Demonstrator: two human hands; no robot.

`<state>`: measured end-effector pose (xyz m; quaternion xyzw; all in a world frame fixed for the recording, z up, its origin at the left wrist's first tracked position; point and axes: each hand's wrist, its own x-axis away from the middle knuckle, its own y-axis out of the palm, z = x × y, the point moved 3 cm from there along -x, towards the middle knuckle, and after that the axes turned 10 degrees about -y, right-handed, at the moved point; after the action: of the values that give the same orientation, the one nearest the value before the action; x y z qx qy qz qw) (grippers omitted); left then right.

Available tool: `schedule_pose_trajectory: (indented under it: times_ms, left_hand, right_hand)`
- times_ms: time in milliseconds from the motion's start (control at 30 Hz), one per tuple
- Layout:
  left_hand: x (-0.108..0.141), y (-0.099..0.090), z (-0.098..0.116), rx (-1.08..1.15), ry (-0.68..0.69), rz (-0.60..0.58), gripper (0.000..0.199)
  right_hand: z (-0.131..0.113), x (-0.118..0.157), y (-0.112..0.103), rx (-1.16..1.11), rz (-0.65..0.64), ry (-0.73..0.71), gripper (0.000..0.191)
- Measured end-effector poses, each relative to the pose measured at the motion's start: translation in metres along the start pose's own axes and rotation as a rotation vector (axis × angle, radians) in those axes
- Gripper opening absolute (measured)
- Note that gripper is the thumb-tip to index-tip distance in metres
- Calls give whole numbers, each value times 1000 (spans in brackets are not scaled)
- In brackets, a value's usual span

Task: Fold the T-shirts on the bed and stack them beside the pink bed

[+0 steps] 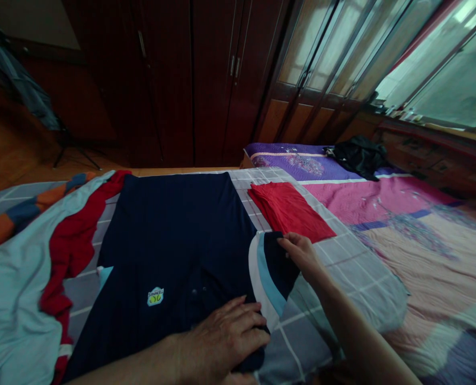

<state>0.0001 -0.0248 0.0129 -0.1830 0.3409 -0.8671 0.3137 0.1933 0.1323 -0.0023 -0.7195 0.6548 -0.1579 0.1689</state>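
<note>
A navy polo shirt [173, 224] lies spread on a grey checked sheet, its collar end toward me and a small tennis badge on its chest. My left hand [229, 337] rests flat on the shirt near the shoulder, fingers stretched out. At the sleeve, which has white and light blue bands, my right hand [299, 254] pinches the navy edge between thumb and fingers. The shirt's collar is mostly hidden under my left hand and forearm.
A folded red garment [289, 208] lies beyond the sleeve. Light blue [17, 299] and red clothes [71, 246] are heaped at the left. A second bed [342, 200] with a colourful cover and a black garment [360, 155] stands right. Dark wardrobes [213, 80] line the back.
</note>
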Motion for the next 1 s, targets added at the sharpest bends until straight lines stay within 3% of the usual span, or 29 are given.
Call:
schedule_pose_trajectory:
  times_ms: [67,167,233,533,667,867,1000]
  left_hand:
    - [0,0,0,-1,7,2,51]
    - [1,-1,-1,0,11,3,51]
    - [1,0,-1,-1,14,14,51]
    - [3,4,-3,-11,30,60,51]
    - [3,4,-3,-25,32,62,49]
    - [3,5,-4,-29,30,51,48]
    - [3,5,-3,-9,29,52,50]
  right_hand:
    - [-2,3,1,-34,-52,61,24]
    - [-4,6,4,-84,-230,165,25]
    - [-7,4,3,-44,-293,152,22]
    - [-5,-9,8,96,-120,-14,23]
    - [2,-6,9,140,-124,-12,21]
    - [8,1,-3,137,-256,77,21]
    - [2,3,-8,95,-194,98,21]
